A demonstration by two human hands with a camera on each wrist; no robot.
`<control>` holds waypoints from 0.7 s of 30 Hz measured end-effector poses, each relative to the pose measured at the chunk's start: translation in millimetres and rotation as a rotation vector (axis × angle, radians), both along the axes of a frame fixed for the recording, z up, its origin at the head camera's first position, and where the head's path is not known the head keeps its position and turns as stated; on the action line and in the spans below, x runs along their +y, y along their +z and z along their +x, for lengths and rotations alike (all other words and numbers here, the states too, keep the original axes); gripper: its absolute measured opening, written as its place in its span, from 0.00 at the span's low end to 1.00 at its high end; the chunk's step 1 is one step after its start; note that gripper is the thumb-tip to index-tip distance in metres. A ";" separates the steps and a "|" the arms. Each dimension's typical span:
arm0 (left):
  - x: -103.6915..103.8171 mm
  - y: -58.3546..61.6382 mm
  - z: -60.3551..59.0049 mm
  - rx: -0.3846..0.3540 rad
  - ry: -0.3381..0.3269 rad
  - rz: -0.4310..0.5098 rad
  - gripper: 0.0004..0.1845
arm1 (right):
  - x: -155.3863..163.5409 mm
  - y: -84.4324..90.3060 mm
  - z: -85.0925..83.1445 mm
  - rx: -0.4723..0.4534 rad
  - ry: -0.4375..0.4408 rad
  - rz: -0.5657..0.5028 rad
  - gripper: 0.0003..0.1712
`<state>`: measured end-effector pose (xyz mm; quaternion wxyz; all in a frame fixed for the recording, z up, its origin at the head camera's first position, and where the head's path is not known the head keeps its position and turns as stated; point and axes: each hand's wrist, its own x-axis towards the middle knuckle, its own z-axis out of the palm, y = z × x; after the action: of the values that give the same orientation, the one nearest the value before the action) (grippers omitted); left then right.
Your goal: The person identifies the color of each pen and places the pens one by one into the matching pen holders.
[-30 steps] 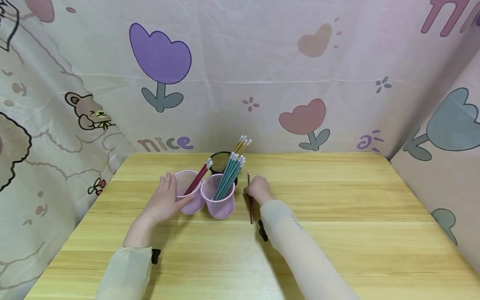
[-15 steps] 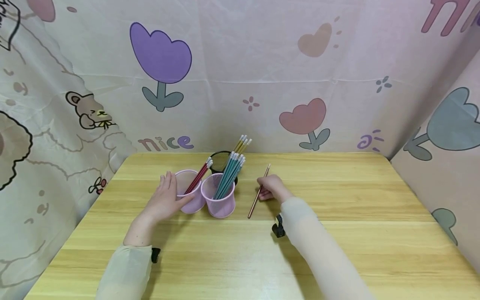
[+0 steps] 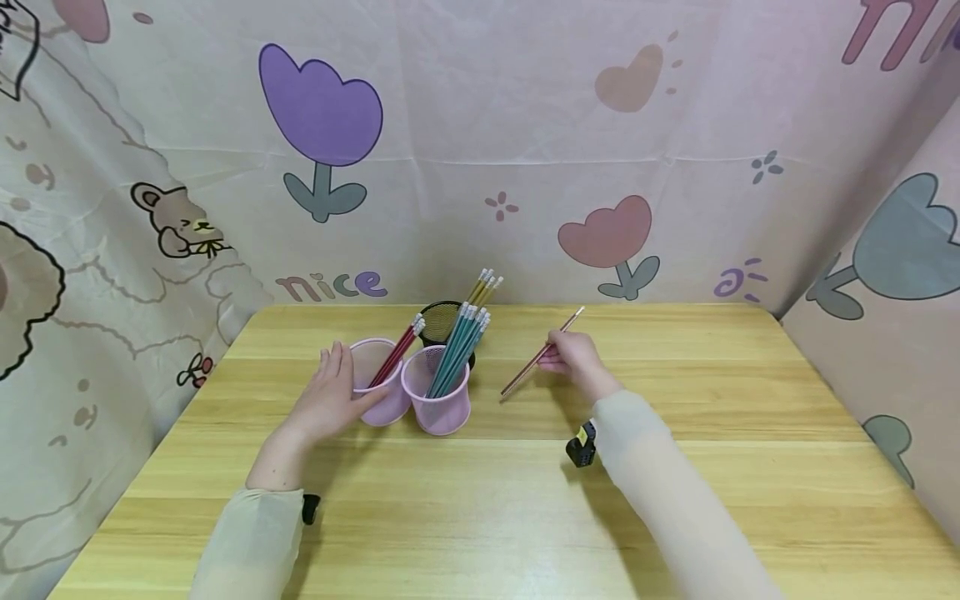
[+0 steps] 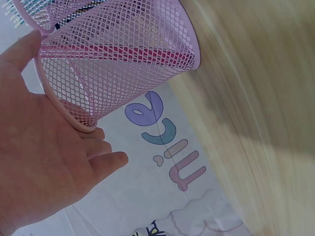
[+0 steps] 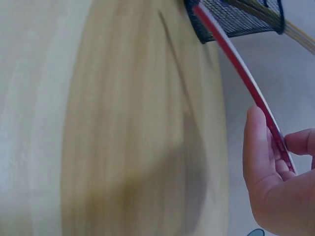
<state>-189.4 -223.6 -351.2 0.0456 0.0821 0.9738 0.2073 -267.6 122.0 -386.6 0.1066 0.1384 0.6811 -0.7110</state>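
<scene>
My left hand rests against the rim of the left pink mesh pencil cup, its thumb across the front and its other fingers straight along the left side. Several red pencils lean in that cup; their shafts show through the mesh in the left wrist view. To the right of the cups, my right hand pinches a red pencil between thumb and fingers. The pencil slants above the table, its white eraser end up and to the right, its other end toward the cups.
A second pink mesh cup with several teal pencils stands beside the first. Behind it is a black mesh cup with several yellow pencils. A patterned cloth hangs along the back of the wooden table.
My right hand has lifted the red pencil off the table and moved it right and away from me, tilting it further. My left hand has stayed at the cup.
</scene>
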 end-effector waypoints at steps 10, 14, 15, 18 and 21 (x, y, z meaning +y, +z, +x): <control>-0.7 -1.4 -0.3 0.004 0.000 -0.003 0.55 | 16.7 11.3 0.5 0.009 -0.106 -0.133 0.07; -1.1 -1.9 -0.1 0.004 0.001 -0.006 0.55 | 19.9 15.1 2.8 0.002 -0.118 -0.197 0.09; -1.2 -1.9 0.0 0.003 0.001 -0.006 0.55 | 20.2 16.3 3.6 0.007 -0.115 -0.204 0.09; -1.0 -1.7 0.1 0.003 0.002 -0.004 0.55 | 21.1 21.4 6.5 0.039 -0.092 -0.216 0.09; -1.0 -1.5 0.3 0.003 0.001 0.000 0.55 | 20.4 29.3 9.3 0.077 -0.083 -0.231 0.09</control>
<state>-189.2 -224.6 -352.7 0.0442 0.0818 0.9739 0.2070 -258.4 142.4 -357.3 0.0661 0.1260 0.5920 -0.7933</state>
